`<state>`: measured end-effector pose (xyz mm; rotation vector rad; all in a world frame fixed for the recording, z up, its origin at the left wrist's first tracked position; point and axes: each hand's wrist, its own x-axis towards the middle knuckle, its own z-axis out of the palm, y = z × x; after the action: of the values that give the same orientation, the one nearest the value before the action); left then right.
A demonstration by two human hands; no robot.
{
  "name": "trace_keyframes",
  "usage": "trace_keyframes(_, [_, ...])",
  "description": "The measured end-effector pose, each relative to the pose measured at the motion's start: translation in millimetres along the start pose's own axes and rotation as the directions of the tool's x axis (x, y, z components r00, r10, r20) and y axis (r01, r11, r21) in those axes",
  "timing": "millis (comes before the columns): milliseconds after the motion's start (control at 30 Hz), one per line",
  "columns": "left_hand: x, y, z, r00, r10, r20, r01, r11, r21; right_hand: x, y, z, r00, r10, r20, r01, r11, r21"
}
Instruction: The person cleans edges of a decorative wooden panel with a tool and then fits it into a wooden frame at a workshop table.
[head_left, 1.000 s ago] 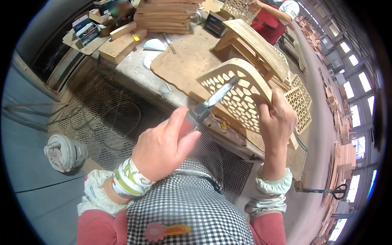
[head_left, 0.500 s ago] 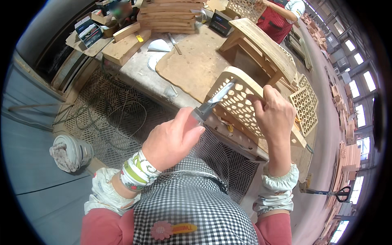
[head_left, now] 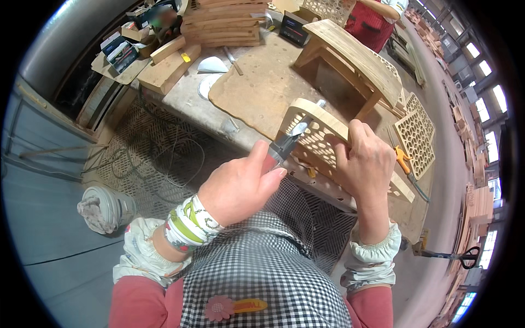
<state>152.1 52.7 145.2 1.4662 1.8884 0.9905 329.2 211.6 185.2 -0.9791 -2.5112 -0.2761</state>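
Lattice panel | left of right hand, pinching it | left hand clenched around tool

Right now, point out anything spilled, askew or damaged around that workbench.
The pale cable looks untidy, lying in loose loops on the floor matting beside the workbench; no spill or damage stands out.

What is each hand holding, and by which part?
The left hand grips a metal-tipped tool by its red handle; the right hand holds a perforated wooden panel by its upper edge.
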Motion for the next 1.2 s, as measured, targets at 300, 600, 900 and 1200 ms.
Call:
trace_keyframes(300, [0,8,13,0.999,-0.013,-0.038,0.016,0.997,0.073,1,9,-2,1.0,0.001,-0.003,-0.001,1.0,-0.007])
trace_keyframes(600, [4,21,11,0.987,-0.006,-0.158,0.077,0.889,0.45,4,2,2,0.998,0.028,-0.051,-0.03,0.999,-0.039])
trace_keyframes(900, [27,32,2,0.984,0.066,-0.164,0.052,0.778,0.626,8,10,4,0.997,0.04,-0.066,-0.04,0.999,0.006])
trace_keyframes(1200, [43,16,-5,0.978,0.199,-0.069,-0.129,0.827,0.547,6,20,1,0.995,0.052,-0.087,-0.049,0.998,0.029])
